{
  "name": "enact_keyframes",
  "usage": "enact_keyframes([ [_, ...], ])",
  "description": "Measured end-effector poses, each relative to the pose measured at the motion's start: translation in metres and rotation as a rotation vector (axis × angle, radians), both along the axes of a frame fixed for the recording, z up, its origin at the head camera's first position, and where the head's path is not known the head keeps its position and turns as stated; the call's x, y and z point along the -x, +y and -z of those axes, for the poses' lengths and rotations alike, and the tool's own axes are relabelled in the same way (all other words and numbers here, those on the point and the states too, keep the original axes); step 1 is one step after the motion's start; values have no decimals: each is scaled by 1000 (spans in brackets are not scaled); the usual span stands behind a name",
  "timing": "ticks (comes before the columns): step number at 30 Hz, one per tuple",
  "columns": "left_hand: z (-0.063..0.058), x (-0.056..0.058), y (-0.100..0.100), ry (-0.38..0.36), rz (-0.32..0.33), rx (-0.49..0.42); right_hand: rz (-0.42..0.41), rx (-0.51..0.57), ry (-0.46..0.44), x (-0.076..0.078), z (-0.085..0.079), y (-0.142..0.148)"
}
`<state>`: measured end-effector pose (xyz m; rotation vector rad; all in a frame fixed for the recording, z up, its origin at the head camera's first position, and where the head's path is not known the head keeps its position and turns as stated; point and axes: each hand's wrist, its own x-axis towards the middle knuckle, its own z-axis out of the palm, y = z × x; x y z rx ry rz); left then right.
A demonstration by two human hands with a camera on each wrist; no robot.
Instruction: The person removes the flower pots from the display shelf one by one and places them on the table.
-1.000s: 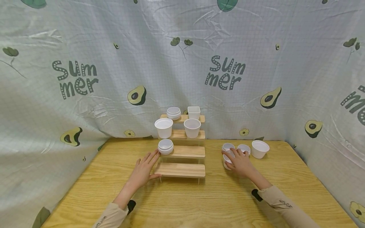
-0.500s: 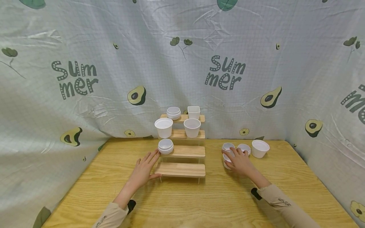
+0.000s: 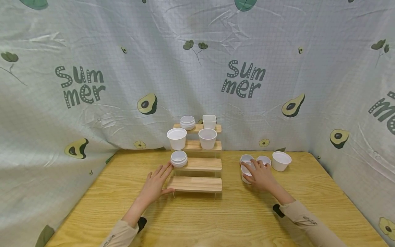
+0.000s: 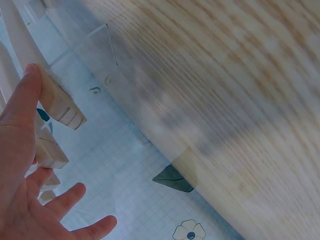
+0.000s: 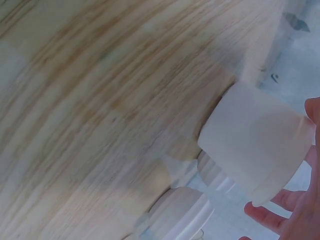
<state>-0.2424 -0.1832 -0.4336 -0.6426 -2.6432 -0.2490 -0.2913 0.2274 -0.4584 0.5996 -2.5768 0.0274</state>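
Under the right hand (image 3: 263,179), pinched near its rim, a tapered white plastic-looking tub (image 5: 250,140) stands on the yellow wood-grain tabletop (image 3: 197,223); looks like grasp step, next calls for straight lift, left hand (image 3: 154,185) spread, touching pale-wood four-tier rack (image 3: 195,184).

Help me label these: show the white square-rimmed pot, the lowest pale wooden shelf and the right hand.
White square-rimmed pot (image 3: 209,124): head view, front wall.
Lowest pale wooden shelf (image 3: 195,183): head view, middle of its top.
Right hand (image 3: 261,176): head view, back of the hand.
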Motion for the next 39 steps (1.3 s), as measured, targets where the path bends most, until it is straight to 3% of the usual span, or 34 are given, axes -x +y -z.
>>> enact_keyframes([
  [11,1,0,-1,-11,-6,1,1,16,-55,-8,-4,1],
  [18,2,0,-1,17,6,-1,-29,10,-10,-13,-7,0],
  [27,2,1,-1,-8,0,-5,-45,-28,50,-24,-17,-7],
  [39,1,1,0,6,0,-6,-104,-14,70,-40,-33,-29],
])
